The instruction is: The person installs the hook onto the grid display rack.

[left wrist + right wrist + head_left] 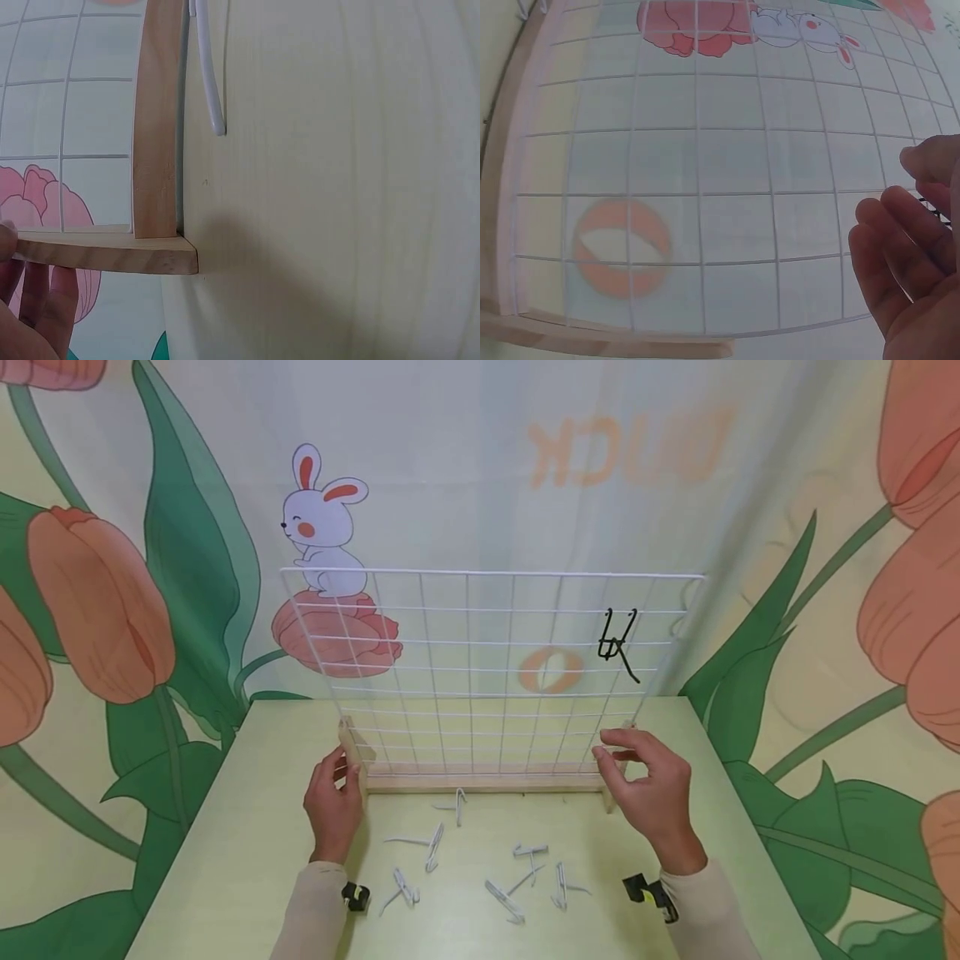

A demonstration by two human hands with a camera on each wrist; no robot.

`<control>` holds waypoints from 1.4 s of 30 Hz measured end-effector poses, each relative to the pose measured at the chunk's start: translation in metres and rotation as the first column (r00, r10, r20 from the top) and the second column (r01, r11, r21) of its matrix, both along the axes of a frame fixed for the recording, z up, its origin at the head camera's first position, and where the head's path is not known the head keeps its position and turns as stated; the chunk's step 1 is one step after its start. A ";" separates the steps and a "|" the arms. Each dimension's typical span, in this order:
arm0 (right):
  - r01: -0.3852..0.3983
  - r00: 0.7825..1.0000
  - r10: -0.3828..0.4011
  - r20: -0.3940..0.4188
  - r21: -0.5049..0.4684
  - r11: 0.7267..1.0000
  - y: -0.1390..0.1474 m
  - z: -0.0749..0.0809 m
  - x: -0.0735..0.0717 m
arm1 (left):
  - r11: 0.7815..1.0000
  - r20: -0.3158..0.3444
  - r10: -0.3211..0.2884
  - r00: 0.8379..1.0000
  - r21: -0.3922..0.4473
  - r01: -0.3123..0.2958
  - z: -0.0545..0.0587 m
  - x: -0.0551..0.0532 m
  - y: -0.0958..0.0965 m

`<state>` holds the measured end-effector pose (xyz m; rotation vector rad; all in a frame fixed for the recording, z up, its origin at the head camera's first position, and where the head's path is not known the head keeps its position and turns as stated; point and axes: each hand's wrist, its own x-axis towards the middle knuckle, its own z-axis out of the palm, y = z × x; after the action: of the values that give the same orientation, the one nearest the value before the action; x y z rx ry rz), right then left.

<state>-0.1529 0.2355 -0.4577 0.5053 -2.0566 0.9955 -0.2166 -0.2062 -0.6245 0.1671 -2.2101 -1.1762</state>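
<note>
A white wire grid panel stands upright in a wooden base with a wooden piece at each side. With thumb and fingers on opposite faces, my left hand pinches the left wooden side piece. My right hand is raised in front of the grid's lower right, fingers loosely bent, thumb apart from them in the right wrist view, nothing visible between them. Above it, a black double-pronged hook hangs on the grid's upper right. It is mostly hidden behind my right hand in the right wrist view.
Several white hooks lie on the table before the base, among them one close to its front edge, one at left and one at right. A printed curtain with tulips and a rabbit hangs behind and around the table.
</note>
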 end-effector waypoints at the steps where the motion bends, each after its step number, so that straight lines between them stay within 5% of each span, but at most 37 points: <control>1: -0.005 1.000 0.005 0.026 0.012 1.000 0.000 -0.004 0.002 | 1.000 -0.002 -0.002 1.000 0.000 0.002 0.000 0.000 0.000; 9: -0.029 0.982 -0.001 0.188 0.160 0.987 0.005 -0.046 0.014 | 1.000 0.000 0.003 1.000 0.004 -0.003 0.001 0.000 -0.001; 15: -0.056 0.941 -0.032 0.336 0.249 0.967 0.010 -0.079 0.024 | 1.000 -0.011 -0.002 1.000 0.006 0.003 0.002 -0.001 -0.001; 19: -0.116 0.899 -0.009 0.437 0.257 0.959 0.012 -0.097 0.029 | 1.000 -0.015 0.002 1.000 0.010 -0.002 0.002 -0.002 -0.001; 26: -0.232 0.757 -0.012 0.653 0.287 0.930 0.015 -0.132 0.041 | 1.000 -0.011 0.005 1.000 0.003 -0.004 0.002 -0.001 -0.001; 29: -0.275 0.729 -0.024 0.684 0.324 0.905 0.016 -0.142 0.044 | 1.000 -0.012 0.002 1.000 0.005 -0.002 0.002 0.000 -0.002; 34: -0.308 0.712 -0.062 0.700 0.390 0.868 0.016 -0.154 0.045 | 1.000 -0.019 0.004 1.000 0.008 -0.004 0.002 -0.001 -0.002; 42: -0.314 0.673 -0.089 0.734 0.392 0.864 0.010 -0.169 0.047 | 1.000 -0.011 0.006 1.000 0.007 -0.006 0.001 0.000 0.001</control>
<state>-0.1062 0.2456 -0.6268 0.5496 -3.1051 0.7967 -0.2165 -0.2056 -0.6232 0.1689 -2.1945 -1.1792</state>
